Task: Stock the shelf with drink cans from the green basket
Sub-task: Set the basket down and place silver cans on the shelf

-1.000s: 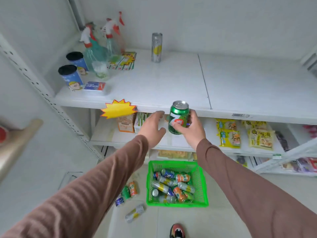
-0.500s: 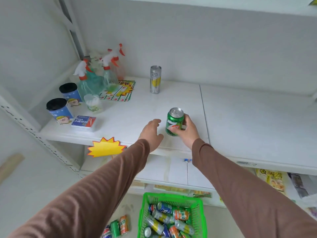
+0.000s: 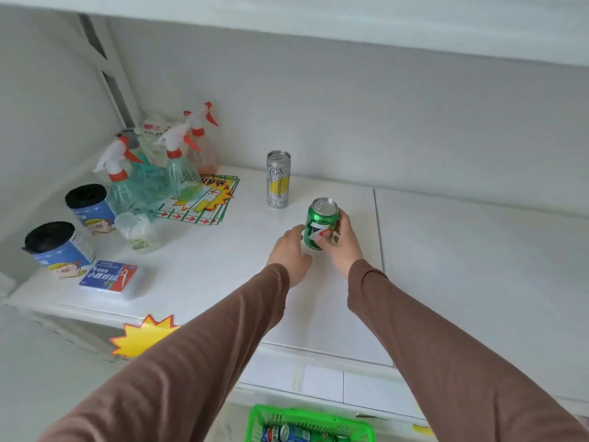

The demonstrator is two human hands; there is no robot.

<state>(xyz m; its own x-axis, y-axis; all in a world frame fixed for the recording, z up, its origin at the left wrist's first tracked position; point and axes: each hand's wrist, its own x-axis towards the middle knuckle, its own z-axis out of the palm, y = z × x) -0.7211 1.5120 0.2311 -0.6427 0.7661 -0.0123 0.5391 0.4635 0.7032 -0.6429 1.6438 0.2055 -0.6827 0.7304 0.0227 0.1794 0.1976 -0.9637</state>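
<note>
My right hand (image 3: 342,244) grips a green drink can (image 3: 320,223), upright, over the middle of the white shelf (image 3: 462,266). My left hand (image 3: 290,253) is open just left of the can, fingertips close to it. A tall silver and yellow can (image 3: 278,179) stands farther back on the shelf, a little left of the green can. The rim of the green basket (image 3: 302,416) shows at the bottom edge, with several cans inside.
At the shelf's left end stand several spray bottles (image 3: 178,167), two blue tubs with black lids (image 3: 86,205), a clear cup (image 3: 137,232), a blue box (image 3: 110,277) and printed sheets (image 3: 204,199). A yellow star tag (image 3: 140,336) hangs on the shelf's front edge.
My right hand has carried the green can up from below the shelf edge and back over the shelf, toward the silver can. My left hand followed beside it. The view tilted up.
</note>
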